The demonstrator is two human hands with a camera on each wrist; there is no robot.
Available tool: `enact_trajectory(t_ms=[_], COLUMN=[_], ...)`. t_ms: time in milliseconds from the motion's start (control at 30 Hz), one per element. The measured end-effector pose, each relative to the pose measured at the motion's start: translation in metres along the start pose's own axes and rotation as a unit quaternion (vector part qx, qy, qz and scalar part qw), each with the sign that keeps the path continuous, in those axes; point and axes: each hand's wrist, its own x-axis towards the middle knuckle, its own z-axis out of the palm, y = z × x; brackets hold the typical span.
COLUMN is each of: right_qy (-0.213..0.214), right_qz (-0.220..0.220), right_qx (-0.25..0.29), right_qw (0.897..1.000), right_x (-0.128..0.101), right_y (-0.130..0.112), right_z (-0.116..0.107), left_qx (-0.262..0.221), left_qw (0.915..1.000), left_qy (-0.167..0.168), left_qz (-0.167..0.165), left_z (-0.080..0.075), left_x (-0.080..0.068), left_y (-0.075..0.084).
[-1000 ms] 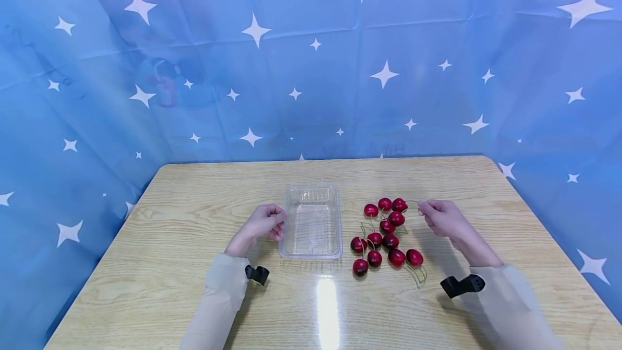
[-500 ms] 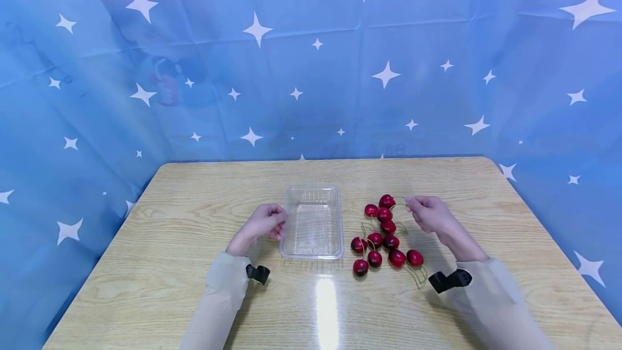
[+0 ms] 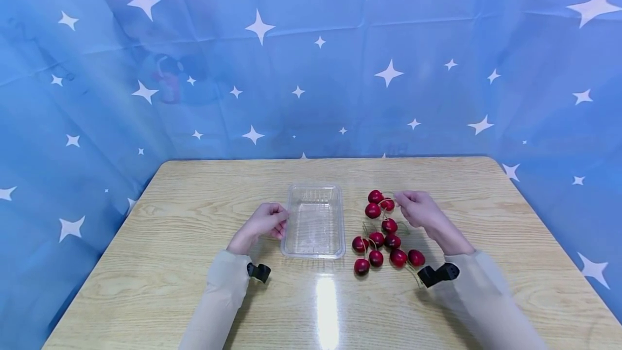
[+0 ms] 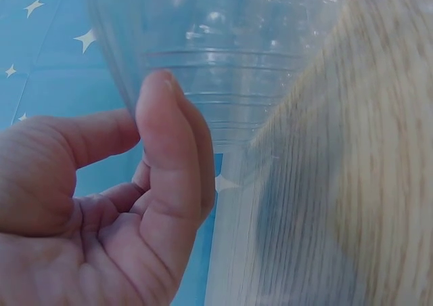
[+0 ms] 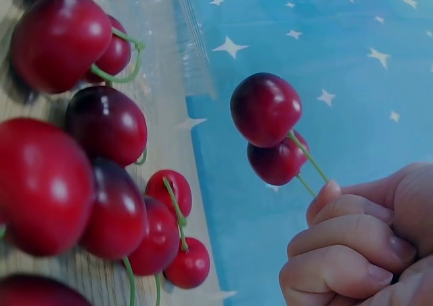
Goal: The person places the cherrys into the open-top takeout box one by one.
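From my remote seat I see the right hand pinching thin green stems, fingers curled tight around them; a small bunch of cherries hangs off those stems toward the tray side, lifted clear of the wood. In the right wrist view two of the lifted cherries sit one behind the other, their stems running back into the fingertips — so the bunch's long axis runs from the hand out toward the tray.

The clear plastic tray lies flat near the middle of the table, open side up, its long axis running away from me toward the far edge; the left hand rests at its left wall, fingers loosely curled and touching the rim, and from the left wrist view the fingers lie against the clear wall without closing round it.

The remaining cherries lie in a loose cluster just right of the tray, stems trailing toward me; the lifted bunch is above the far end of that cluster, close to the tray's right rim. There is open wood beyond the tray, to the left of the left hand, and right of the right forearm — the blue starred backdrop closes in the far edge and both sides.
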Motion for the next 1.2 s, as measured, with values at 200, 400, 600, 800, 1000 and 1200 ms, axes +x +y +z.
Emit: enact_trajectory(t_ms=[200, 400, 600, 800, 1000, 1200], right_qy=[-0.007, -0.01, -0.014, -0.012, -0.016, -0.02], right_qz=[-0.007, -0.01, -0.016, -0.019, -0.017, -0.026], right_qx=[0.0, -0.001, 0.007, 0.024, 0.039, 0.045], right_qw=[1.0, 1.0, 1.0, 0.999, 0.999, 0.998], right_x=[0.003, 0.006, 0.01, 0.014, 0.017, 0.023], right_y=[-0.005, -0.01, -0.016, -0.019, -0.022, -0.027], right_z=[0.006, 0.012, 0.019, 0.025, 0.032, 0.041], left_qx=[-0.002, -0.001, -0.002, 0.0, -0.001, 0.002], left_qw=[1.0, 1.0, 1.0, 1.0, 0.9999, 0.9998], left_qy=[-0.003, -0.004, 0.0, -0.006, -0.013, -0.015], left_qz=[-0.001, 0.0, -0.008, 0.0, 0.009, 0.012], left_z=[0.0, -0.001, -0.001, -0.001, 0.0, 0.0], left_x=[0.001, 0.001, 0.0, -0.001, -0.001, -0.002], left_y=[0.0, -0.001, 0.0, 0.0, 0.0, 0.001])
